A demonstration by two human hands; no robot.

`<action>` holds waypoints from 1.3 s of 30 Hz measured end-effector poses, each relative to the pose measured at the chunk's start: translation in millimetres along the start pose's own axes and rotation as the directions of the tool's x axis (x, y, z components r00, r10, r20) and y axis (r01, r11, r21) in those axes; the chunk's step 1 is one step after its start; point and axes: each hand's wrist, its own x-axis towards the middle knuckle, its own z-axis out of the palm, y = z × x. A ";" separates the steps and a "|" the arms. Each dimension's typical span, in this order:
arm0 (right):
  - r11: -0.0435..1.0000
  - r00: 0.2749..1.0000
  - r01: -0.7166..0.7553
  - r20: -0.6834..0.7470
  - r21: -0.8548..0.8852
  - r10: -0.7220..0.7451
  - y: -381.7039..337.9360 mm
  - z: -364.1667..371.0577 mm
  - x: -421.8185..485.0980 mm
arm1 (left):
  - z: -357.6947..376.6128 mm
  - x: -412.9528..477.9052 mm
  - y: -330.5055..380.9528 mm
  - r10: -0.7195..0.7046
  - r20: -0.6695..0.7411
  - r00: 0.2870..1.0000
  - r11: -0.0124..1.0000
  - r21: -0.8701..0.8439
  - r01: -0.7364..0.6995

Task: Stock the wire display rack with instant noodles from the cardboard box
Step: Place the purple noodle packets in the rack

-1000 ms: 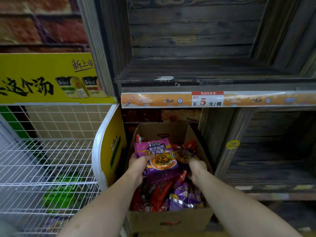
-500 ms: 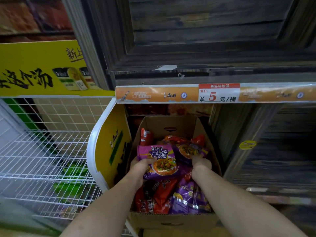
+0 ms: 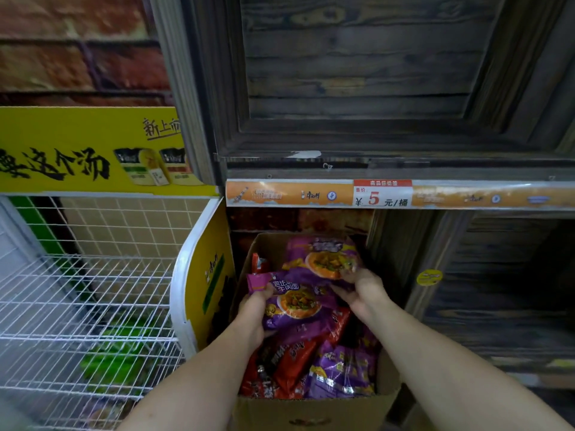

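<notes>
Now both hands are over the open cardboard box [image 3: 311,413], which stands under the wooden shelf with the orange price strip [image 3: 382,195]. The left hand [image 3: 256,312] has its grip closed on a purple noodle packet [image 3: 295,306], with the thumb on the packet's upper left part, near the left wall of the box. The right hand [image 3: 365,293] pinches in its grip the lower edge of a second purple packet [image 3: 323,256], held higher, in front of the back wall of the box. The two packets overlap. Below them, red noodle packets [image 3: 289,362] lie along the left side of the box and more purple packets [image 3: 342,371] lie at its front right corner. The wire display rack [image 3: 77,306] is left of the box, and its yellow side panel [image 3: 211,275] is just beside the box.
</notes>
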 end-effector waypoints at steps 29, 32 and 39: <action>0.789 0.959 0.159 0.283 -0.594 0.021 58.8 -34.0 -143.7 | -61.9 -125.5 -22.5 -0.019 0.428 0.903 0.971 0.223 -0.086; 0.812 0.949 0.198 0.314 -0.549 -0.020 67.9 -45.8 -165.4 | -67.0 -145.9 -41.7 0.030 0.374 0.927 0.969 0.216 -0.119; 0.822 0.918 0.170 0.390 -0.543 0.068 97.6 -88.3 -220.2 | -92.1 -211.1 -99.0 0.014 0.289 0.957 0.986 0.158 -0.062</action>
